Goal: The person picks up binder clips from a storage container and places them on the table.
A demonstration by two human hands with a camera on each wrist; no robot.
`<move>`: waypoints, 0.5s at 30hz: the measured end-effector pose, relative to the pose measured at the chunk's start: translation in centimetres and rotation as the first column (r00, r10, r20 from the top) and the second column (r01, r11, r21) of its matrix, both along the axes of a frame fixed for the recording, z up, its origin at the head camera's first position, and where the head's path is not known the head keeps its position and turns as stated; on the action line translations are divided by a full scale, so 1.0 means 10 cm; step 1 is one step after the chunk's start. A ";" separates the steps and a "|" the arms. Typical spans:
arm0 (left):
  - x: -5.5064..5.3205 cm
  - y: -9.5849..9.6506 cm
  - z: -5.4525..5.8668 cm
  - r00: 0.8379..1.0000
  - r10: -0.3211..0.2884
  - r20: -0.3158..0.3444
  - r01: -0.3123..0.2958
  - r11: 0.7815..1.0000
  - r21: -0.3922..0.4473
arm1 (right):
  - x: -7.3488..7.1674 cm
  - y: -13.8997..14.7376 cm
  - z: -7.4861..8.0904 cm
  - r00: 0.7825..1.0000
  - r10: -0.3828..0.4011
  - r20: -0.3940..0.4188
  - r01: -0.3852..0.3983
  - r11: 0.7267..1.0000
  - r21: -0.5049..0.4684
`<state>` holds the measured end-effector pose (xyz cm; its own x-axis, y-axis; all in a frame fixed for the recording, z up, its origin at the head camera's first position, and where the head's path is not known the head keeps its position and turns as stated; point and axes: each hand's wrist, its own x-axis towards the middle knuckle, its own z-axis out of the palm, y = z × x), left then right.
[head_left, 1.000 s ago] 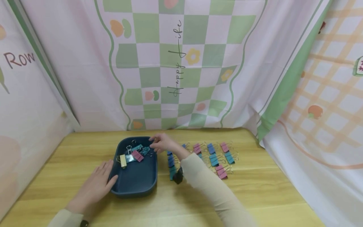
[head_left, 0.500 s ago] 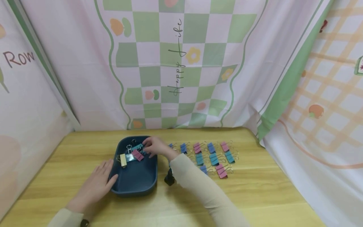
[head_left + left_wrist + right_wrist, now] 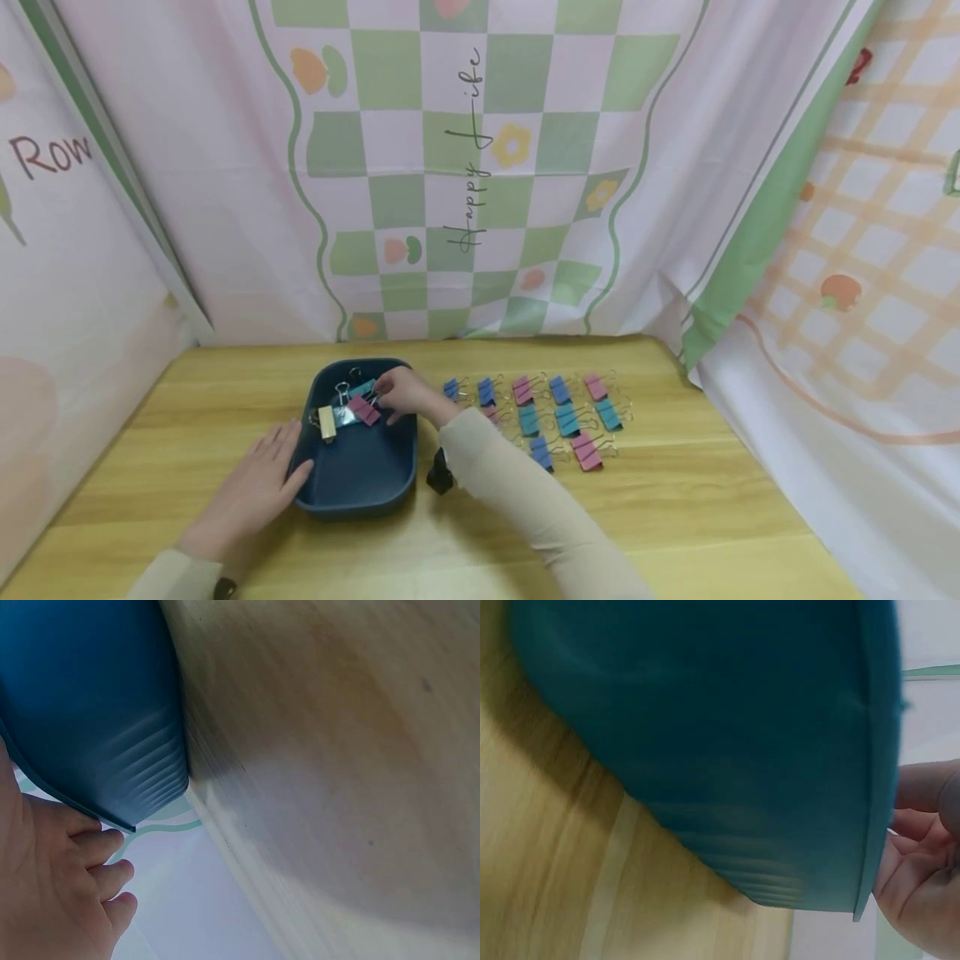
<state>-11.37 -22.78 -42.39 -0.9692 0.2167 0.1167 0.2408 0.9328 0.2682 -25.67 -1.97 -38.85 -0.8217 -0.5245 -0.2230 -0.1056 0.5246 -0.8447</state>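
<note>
A dark blue tray [image 3: 360, 498] stands on the table with several binder clips in its far half. Among them are a pink binder clip [image 3: 365, 410], a teal binder clip [image 3: 364, 389] and a pale yellow binder clip [image 3: 327, 424]. My left hand [image 3: 251, 492] rests against the tray's left rim, fingers extended; in the left wrist view the left hand [image 3: 56, 877] lies along the rim. Over the right rim reaches my right hand [image 3: 411, 393], fingers bent down beside the pink clip. The tray wall hides its fingertips in the right wrist view, so I cannot tell whether they pinch a clip.
Right of the tray, blue, pink and teal binder clips lie in rows on the wooden table [image 3: 697, 500], including a blue clip [image 3: 541, 452] and a pink clip [image 3: 587, 451]. A patterned curtain [image 3: 510, 208] hangs behind the table.
My right hand has moved left and slightly down, from the tray's right rim to over the clips inside, covering a teal one. My left hand has stayed in place.
</note>
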 end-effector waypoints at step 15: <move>0.00 0.01 0.02 1.000 0.003 0.011 -0.003 1.000 0.003 | 0.08 -0.04 0.00 0.998 0.049 -0.041 -0.048 0.999 0.016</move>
